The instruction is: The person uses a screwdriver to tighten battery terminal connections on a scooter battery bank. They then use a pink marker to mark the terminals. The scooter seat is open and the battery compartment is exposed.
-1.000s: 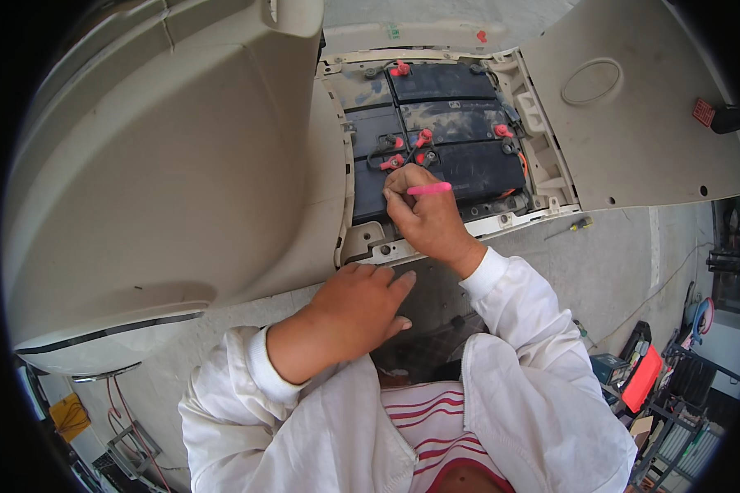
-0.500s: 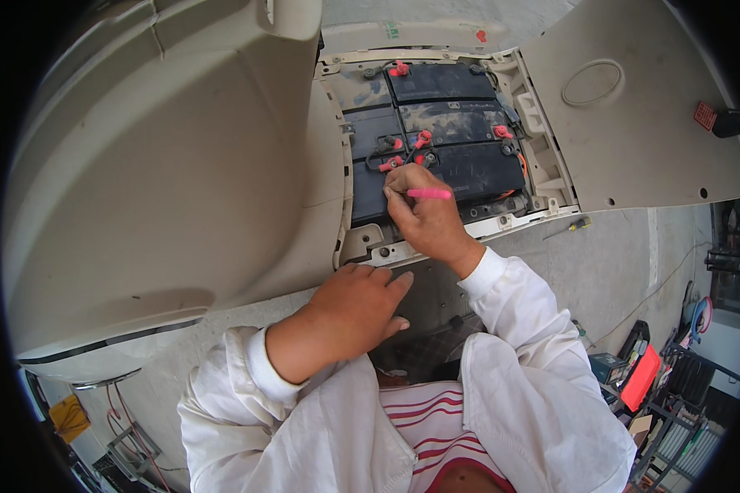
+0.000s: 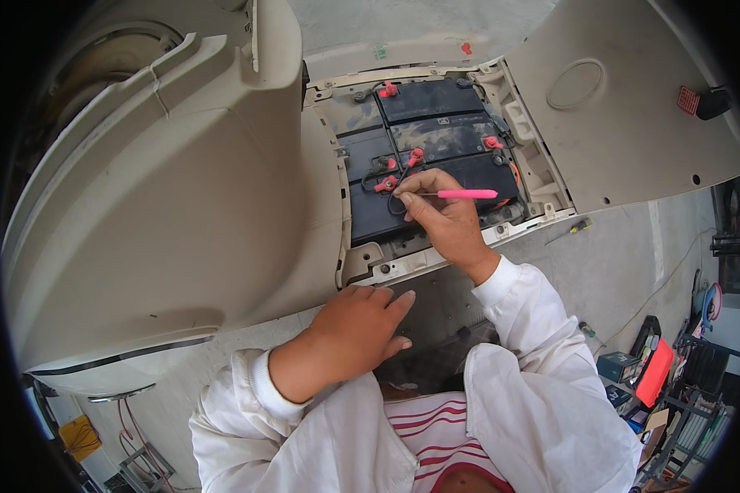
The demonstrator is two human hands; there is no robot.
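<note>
My right hand (image 3: 446, 223) is above a compartment of dark batteries (image 3: 444, 135), its fingers closed on a screwdriver with a pink handle (image 3: 469, 194). The thin shaft points left past my fingertips; its tip cannot be made out. Beside those fingertips sits a red terminal cover (image 3: 385, 184) with black cables. More red covers (image 3: 416, 156) cap other battery terminals. My left hand (image 3: 345, 333) lies at the near edge of the beige body panel, fingers stretched and thumb apart, holding nothing.
A large curved beige panel (image 3: 197, 205) rises on the left. The beige lid (image 3: 625, 123) stands opened on the right. A yellow-handled screwdriver (image 3: 581, 224) lies on the concrete floor. Toolboxes and a red case (image 3: 654, 372) stand at lower right.
My right hand has shifted slightly right, and the screwdriver handle now sticks out farther, with its shaft showing. A black cable loop is now uncovered. My left hand keeps its pose.
</note>
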